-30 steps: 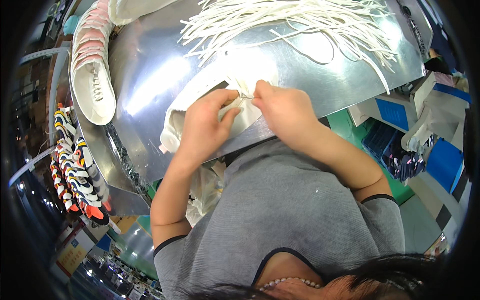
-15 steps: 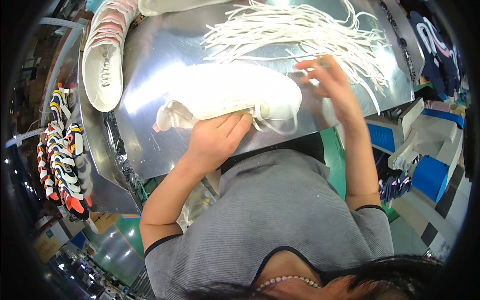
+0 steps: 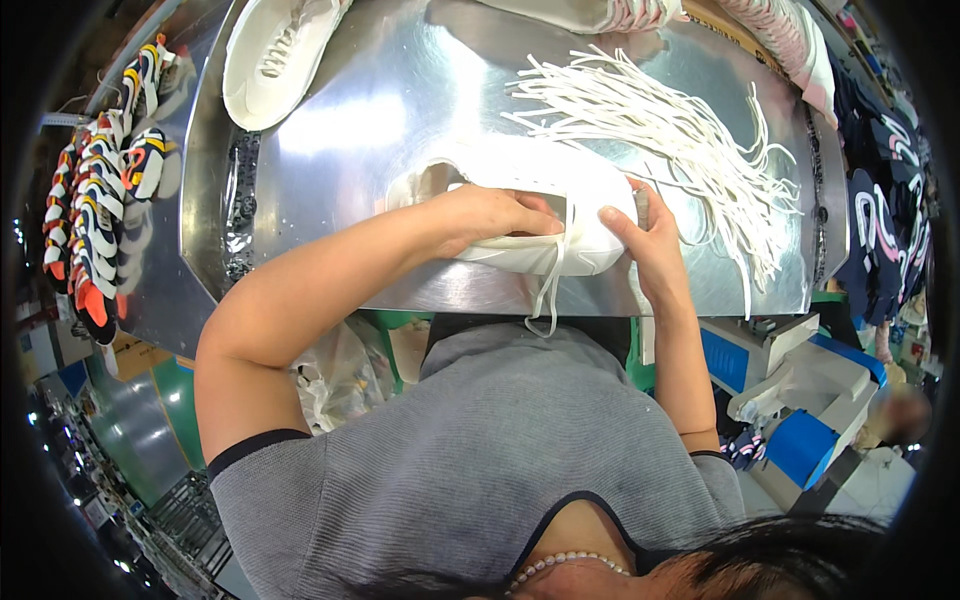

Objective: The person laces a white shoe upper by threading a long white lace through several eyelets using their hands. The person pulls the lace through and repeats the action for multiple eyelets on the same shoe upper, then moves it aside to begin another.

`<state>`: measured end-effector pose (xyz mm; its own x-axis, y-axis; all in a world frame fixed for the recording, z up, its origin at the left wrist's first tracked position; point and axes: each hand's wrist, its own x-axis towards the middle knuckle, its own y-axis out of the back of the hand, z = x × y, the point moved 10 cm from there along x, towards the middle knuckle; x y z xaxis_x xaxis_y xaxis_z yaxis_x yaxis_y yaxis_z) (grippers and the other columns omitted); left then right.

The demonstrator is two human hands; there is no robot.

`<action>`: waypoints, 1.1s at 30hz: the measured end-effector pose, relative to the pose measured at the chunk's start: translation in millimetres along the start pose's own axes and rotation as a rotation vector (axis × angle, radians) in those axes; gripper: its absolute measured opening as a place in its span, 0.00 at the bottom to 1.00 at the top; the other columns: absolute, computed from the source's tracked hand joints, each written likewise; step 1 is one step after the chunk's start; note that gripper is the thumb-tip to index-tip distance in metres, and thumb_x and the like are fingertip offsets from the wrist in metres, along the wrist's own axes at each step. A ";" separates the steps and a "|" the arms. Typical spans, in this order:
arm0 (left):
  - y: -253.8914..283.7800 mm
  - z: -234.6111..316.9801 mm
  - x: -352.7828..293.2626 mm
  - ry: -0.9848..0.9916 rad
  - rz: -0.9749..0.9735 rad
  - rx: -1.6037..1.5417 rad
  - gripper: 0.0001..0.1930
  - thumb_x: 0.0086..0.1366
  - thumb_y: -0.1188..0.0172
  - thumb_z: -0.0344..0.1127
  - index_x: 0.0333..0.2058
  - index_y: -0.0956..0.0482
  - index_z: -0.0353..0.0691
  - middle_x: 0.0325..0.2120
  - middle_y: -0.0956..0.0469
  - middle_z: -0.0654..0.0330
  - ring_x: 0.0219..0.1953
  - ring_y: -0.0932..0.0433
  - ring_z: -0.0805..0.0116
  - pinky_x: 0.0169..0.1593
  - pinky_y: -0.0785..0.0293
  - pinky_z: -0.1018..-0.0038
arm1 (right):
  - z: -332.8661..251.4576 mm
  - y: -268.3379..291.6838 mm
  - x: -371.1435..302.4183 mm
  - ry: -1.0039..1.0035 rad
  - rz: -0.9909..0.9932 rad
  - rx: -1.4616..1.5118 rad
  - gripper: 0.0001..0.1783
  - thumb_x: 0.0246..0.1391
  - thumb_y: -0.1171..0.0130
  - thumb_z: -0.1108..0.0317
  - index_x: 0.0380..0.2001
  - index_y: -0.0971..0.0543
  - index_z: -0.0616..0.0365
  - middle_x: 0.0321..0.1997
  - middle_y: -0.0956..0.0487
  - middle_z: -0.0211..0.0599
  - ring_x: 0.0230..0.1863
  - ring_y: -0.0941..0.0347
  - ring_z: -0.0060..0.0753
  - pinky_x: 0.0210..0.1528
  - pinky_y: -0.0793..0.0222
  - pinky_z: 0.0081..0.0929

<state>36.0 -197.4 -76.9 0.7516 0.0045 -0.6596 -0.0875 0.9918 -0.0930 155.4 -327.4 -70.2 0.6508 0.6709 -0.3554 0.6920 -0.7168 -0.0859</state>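
A white sneaker (image 3: 600, 185) lies on the metal table close in front of me, toe to the right and its opening facing up. One white shoelace (image 3: 550, 300) runs across the front of the lacing gap, and its loose end hangs over the table's near edge. My left hand (image 3: 485, 215) reaches over the opening with curled fingers tucked in at the lacing gap; its fingertips are partly hidden. Around the toe, my right hand (image 3: 655, 238) grips with the thumb on the near side and the fingers beyond.
A loose heap of white laces (image 3: 670, 130) spreads behind and right of the sneaker. Another white shoe (image 3: 275, 65) stands at the far left, and pink-and-white shoes (image 3: 785, 40) line the back. Rows of multicoloured shoes (image 3: 100, 210) sit on the left; a blue-and-grey machine (image 3: 800, 440) stands at right.
The sneaker has turned so its opening faces up. My right hand has come from the air beside the toe onto it. My left hand has moved from the near side into the lacing gap.
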 end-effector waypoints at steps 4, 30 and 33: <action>25.9 15.9 15.2 -0.309 0.335 0.419 0.14 0.61 0.33 0.38 0.41 0.16 0.35 0.35 0.17 0.60 0.39 0.21 0.72 0.47 0.27 0.75 | 17.7 -3.3 2.0 -0.091 0.023 0.082 0.22 0.60 0.35 0.62 0.50 0.26 0.64 0.39 0.21 0.32 0.35 0.26 0.17 0.34 0.31 0.16; 18.7 56.4 -69.0 -0.812 0.831 0.878 0.03 0.59 0.35 0.29 0.30 0.19 0.38 0.31 0.19 0.55 0.38 0.26 0.56 0.44 0.31 0.66 | 34.8 7.0 -8.7 -0.051 0.037 0.182 0.19 0.59 0.33 0.59 0.40 0.26 0.64 0.30 0.23 0.29 0.26 0.29 0.15 0.23 0.35 0.15; 33.8 65.1 -116.3 -0.843 1.025 0.962 0.02 0.60 0.36 0.27 0.33 0.19 0.37 0.34 0.19 0.57 0.38 0.25 0.61 0.44 0.30 0.68 | 30.6 5.2 -11.3 -0.020 0.057 0.279 0.19 0.59 0.33 0.59 0.40 0.26 0.63 0.30 0.23 0.29 0.26 0.29 0.14 0.22 0.37 0.14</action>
<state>-11.8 -156.0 45.3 0.7906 0.4158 0.4495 -0.5718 0.2387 0.7849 142.1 -344.4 -95.1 0.6781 0.6262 -0.3847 0.5399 -0.7796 -0.3172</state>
